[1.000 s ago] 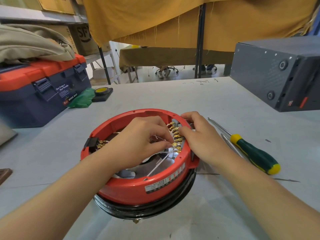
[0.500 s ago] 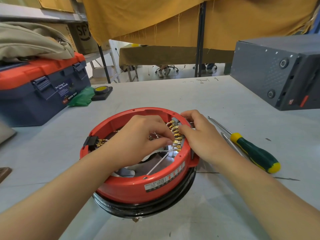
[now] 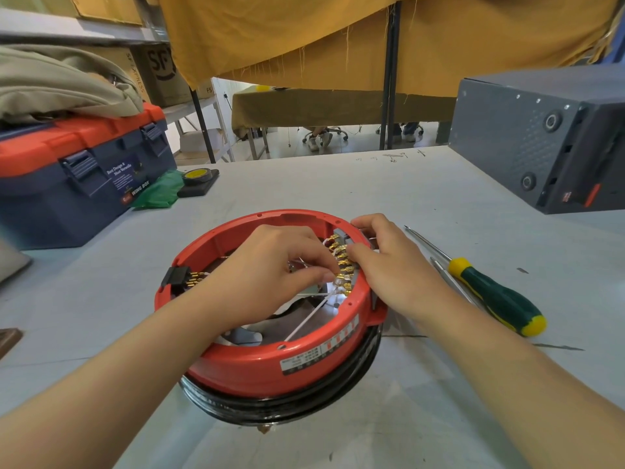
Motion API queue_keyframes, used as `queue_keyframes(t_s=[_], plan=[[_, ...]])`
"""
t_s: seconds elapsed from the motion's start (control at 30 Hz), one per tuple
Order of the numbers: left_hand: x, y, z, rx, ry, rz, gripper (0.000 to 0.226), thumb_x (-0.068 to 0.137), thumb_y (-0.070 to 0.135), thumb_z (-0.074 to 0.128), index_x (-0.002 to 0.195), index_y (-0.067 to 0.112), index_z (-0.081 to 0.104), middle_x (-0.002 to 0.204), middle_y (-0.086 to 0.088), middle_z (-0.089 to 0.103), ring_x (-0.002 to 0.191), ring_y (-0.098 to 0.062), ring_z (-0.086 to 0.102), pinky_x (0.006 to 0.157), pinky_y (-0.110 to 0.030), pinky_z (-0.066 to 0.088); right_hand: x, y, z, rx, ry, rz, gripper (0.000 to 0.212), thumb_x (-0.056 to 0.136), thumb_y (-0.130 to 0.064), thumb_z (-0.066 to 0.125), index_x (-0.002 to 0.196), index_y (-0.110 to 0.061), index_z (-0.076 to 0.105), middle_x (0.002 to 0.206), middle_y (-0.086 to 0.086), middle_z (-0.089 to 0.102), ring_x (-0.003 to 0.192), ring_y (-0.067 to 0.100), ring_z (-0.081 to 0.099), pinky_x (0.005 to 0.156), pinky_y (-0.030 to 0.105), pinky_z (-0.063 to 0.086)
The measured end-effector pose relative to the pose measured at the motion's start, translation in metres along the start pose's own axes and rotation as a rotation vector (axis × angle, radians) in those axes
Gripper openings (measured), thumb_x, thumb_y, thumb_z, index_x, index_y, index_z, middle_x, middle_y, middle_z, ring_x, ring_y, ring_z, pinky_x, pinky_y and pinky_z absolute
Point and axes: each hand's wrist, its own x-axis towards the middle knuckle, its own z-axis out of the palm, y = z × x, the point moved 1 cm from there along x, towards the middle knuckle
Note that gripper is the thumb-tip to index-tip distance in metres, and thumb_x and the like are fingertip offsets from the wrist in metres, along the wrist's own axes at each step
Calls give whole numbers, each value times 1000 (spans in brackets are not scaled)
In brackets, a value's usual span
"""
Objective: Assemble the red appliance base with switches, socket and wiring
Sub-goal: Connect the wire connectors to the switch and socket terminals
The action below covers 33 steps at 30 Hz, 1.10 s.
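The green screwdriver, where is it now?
In the head view, the green screwdriver lies on the table, right of the red base, untouched.

**Grey table and what is laid on it**

A pale grey table (image 3: 338, 184) is seen. The red appliance base (image 3: 257, 363) is set near its front edge, a green-handled screwdriver (image 3: 497, 296) to the right. A blue-and-orange toolbox (image 3: 77, 177), green cloth (image 3: 157, 194) and dark grey box (image 3: 541, 137) are placed farther back.
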Motion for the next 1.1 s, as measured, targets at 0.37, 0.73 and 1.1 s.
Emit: queue_keyframes(t_s=[0.37, 0.73, 1.1], plan=[[1, 3, 2, 42, 9, 60, 8, 82, 13, 69, 86, 14, 76, 84, 3, 68, 78, -5, 58, 73, -24, 46, 0, -1, 1, 3, 7, 4, 24, 94, -24, 47, 118, -28, 48, 117, -3, 52, 95, 4, 51, 67, 14, 38], [1, 7, 4, 80, -10, 114, 10, 83, 10, 68, 89, 11, 76, 87, 0, 67, 77, -5, 58, 71, -11, 43, -1, -2, 4, -19, 24, -7, 30, 96, -23, 45, 125, -21, 47, 121, 0, 48, 106, 12, 48, 75, 17, 35], [0, 5, 3, 38, -12, 51, 12, 83, 16, 68, 92, 19, 75, 94, 5, 65, 84, -2, 57, 75, -14, 45, -2, -7, -17, -339, 91, -57, 31, 88, -47, 54, 107, -23, 53, 81, -9, 50, 79, 12, 51, 60, 21, 37]])
